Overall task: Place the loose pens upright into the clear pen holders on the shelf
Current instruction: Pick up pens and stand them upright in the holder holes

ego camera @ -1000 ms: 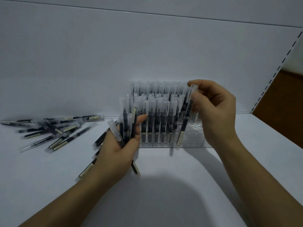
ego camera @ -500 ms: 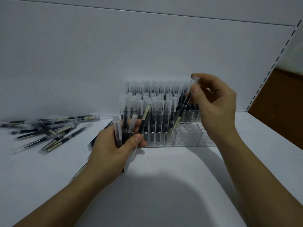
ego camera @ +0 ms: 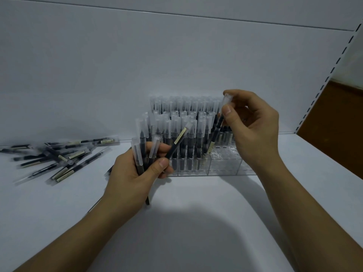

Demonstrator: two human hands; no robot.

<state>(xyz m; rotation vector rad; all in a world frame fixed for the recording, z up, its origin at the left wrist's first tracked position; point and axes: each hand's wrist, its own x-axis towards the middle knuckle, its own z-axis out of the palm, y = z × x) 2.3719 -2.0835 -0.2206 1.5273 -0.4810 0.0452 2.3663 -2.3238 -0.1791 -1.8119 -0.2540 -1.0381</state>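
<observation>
Head cam, as I watch from my remote desk: a white shelf (ego camera: 196, 228) carries the job, w/ the clear pen holders (ego camera: 225, 168) set close to the back wall, prob. so hands can work from the front. Rows of standing pens (ego camera: 189, 138) fill the left and middle sections, caps up and packed tight. The right-front section shows open holes (ego camera: 222, 154), likely the next slots. A heap of loose pens (ego camera: 62, 158) lies flat at far left, well apart from the holders, so I judge the task approx. half done. The left hand (ego camera: 133, 179) curls fingers and thumb round a bundle of pens (ego camera: 140, 154) just in front of the holders, fanned upward. That's ready stock, I reckon, to save trips to the heap. The right hand (ego camera: 255, 132) pinches one pen (ego camera: 218, 128) near its cap betw. thumb (ego camera: 227, 110) and fingertips. The pen hangs steeply tilted, lower end at the edge of the filled rows beside the open holes; can't tell if it's seated. Gripped high, I'd guess, so the lower end can be steered into a narrow hole.
</observation>
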